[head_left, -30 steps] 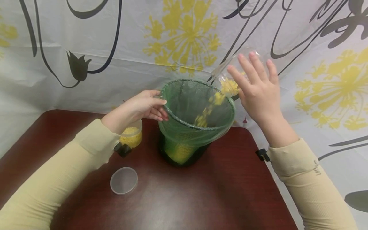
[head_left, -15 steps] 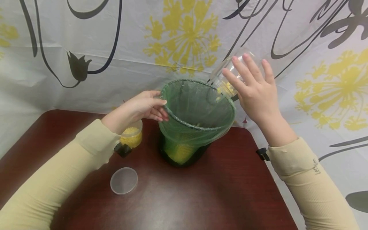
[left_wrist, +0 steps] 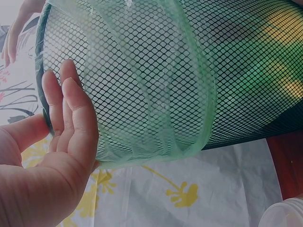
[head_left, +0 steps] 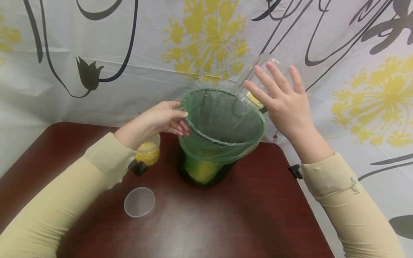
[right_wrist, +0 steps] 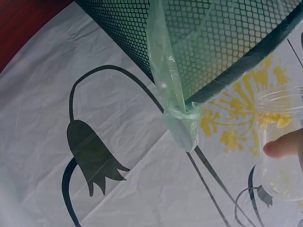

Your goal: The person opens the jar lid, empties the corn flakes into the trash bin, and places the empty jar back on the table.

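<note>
A dark mesh wastebasket (head_left: 226, 167), lined with a thin green plastic bag (head_left: 200, 148), stands tilted on the table. My left hand (head_left: 155, 120) grips its rim on the left side, thumb on the rim and fingers against the outside. Over the opposite side, my right hand (head_left: 287, 109) holds a clear jar (right_wrist: 279, 177) tipped mouth-down at the rim. In the right wrist view, the thumb (right_wrist: 284, 144) presses the jar's side. A few yellow pieces (right_wrist: 274, 119) sit by its mouth. The wastebasket's bottom inside is hidden.
Beyond my left wrist stands a clear tub (head_left: 148, 154) with fine yellow bits, partly covered by the arm. A round clear lid (head_left: 139, 202) lies on the dark red table (head_left: 200, 222). A flower-printed white sheet (head_left: 135, 71) hangs behind the table.
Yellow pieces were streaming from the jar into the wastebasket; now only a few are left near its mouth. My right hand has shifted slightly left with the jar. The left hand stays put.
</note>
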`<state>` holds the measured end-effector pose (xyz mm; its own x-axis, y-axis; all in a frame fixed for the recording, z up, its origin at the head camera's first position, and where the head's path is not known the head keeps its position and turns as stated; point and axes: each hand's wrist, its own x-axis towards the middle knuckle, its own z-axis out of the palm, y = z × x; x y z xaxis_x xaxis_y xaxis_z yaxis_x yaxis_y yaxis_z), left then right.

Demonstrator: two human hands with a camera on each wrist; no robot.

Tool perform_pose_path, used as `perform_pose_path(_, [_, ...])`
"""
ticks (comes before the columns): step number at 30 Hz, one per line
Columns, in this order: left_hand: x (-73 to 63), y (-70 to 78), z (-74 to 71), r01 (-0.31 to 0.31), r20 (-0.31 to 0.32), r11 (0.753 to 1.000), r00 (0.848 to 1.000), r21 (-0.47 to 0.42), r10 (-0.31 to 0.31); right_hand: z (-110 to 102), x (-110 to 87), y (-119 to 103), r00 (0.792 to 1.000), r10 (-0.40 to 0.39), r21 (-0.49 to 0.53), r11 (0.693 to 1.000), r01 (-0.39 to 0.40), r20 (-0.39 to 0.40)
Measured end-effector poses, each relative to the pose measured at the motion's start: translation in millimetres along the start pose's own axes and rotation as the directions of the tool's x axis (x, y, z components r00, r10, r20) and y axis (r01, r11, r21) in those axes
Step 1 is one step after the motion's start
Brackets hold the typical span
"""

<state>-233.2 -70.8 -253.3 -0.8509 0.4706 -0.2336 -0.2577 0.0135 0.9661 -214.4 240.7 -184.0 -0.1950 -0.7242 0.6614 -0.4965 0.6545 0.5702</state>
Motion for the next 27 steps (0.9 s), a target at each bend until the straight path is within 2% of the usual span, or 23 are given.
perform_pose_path(16, [-1.9, 2.9, 0.8, -0.002, -0.004, 1.0, 1.0, -0.007, 0.002, -0.4, 0.3, 1.6, 0.994, -0.084, -0.044, 0.995, 0.088, 0.07])
perform_pose_path(27, [-1.1, 1.1, 1.1, 0.007, 0.0, 1.0, 1.0, -0.009, -0.007, -3.2, -0.2, 1.3, 0.977, -0.184, -0.1, 0.976, 0.194, 0.104])
